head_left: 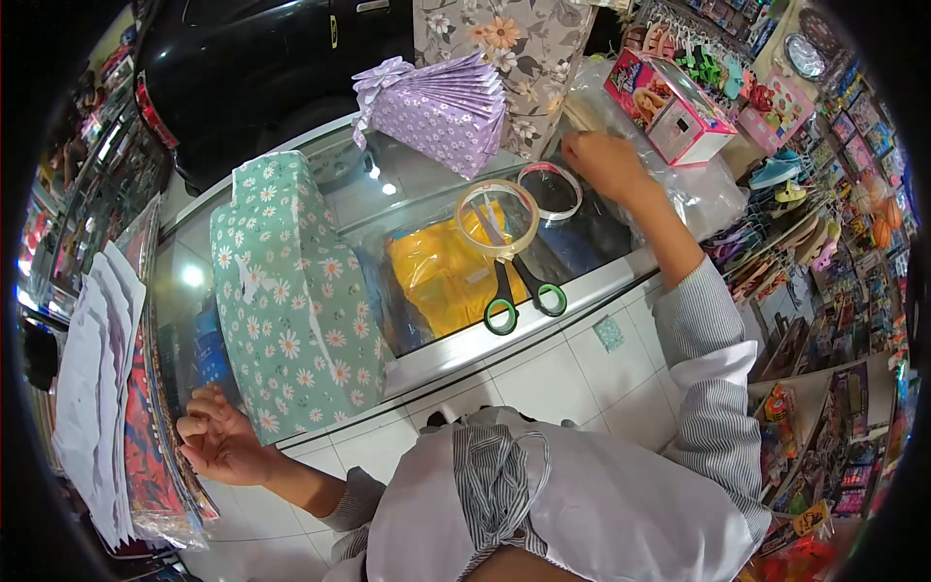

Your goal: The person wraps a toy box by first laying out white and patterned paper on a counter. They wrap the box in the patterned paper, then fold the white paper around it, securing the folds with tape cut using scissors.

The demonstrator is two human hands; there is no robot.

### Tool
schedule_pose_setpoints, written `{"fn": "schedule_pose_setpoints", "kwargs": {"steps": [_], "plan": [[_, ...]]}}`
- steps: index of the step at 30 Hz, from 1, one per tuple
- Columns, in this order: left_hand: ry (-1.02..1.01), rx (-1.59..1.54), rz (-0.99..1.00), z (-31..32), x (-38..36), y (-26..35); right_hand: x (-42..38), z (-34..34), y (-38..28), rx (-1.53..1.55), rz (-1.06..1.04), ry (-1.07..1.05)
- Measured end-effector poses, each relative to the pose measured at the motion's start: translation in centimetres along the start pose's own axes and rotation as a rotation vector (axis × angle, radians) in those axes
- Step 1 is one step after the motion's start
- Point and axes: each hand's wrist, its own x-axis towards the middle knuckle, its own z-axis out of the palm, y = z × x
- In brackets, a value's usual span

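Observation:
My left hand [225, 436] is palm up beside the near left corner of a green daisy-print wrapped parcel [291, 301], its fingers loosely curled and apart with nothing in them. My right hand [609, 167] reaches to the far right of the glass counter, fingers closed, next to a clear plastic bag [700, 194]; what they hold, if anything, is hidden. Left of it lie a tape roll [549, 215] and a larger clear tape roll [532, 206]. The larger roll rests over the blades of black-and-green scissors [502, 291].
A purple flowered parcel with a pleated top [436, 112] stands at the back, beside floral wrapping paper [509, 58]. A pink doll box [669, 107] sits at right. Paper sheets [92, 388] stand at left. Yellow packaged goods [441, 276] show on the counter.

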Motion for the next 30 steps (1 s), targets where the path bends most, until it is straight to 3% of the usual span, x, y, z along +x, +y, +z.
{"fn": "schedule_pose_setpoints", "kwargs": {"steps": [2,5,15,17,18,23,27,30], "plan": [[0.037,0.043,-0.003,0.0,-0.1,0.0,-1.0,-1.6,-0.1,0.179,-0.09,0.074],[0.081,0.062,0.003,0.5,-0.2,0.0,-2.5,-4.2,-1.7,0.338,-0.145,-0.185],[0.125,0.056,-0.002,1.6,0.0,0.0,-1.4,-3.8,-0.1,0.395,-0.18,-0.457],[0.021,-0.008,-0.008,0.9,0.0,0.1,-1.1,-4.0,-0.6,0.35,-0.186,-0.488],[-0.03,-0.039,-0.009,0.9,0.2,0.2,-1.1,-3.8,-0.7,0.326,-0.192,-0.476],[0.095,0.031,-0.011,1.2,-0.1,0.2,-1.0,-3.6,-1.2,0.225,-0.203,-0.477],[-0.048,-0.076,0.0,0.3,0.2,0.1,-2.2,-5.1,-0.3,0.302,-0.106,-0.24],[0.114,0.08,0.009,0.1,0.1,-0.1,-4.0,-5.9,-0.8,0.213,0.016,-0.221]]}}
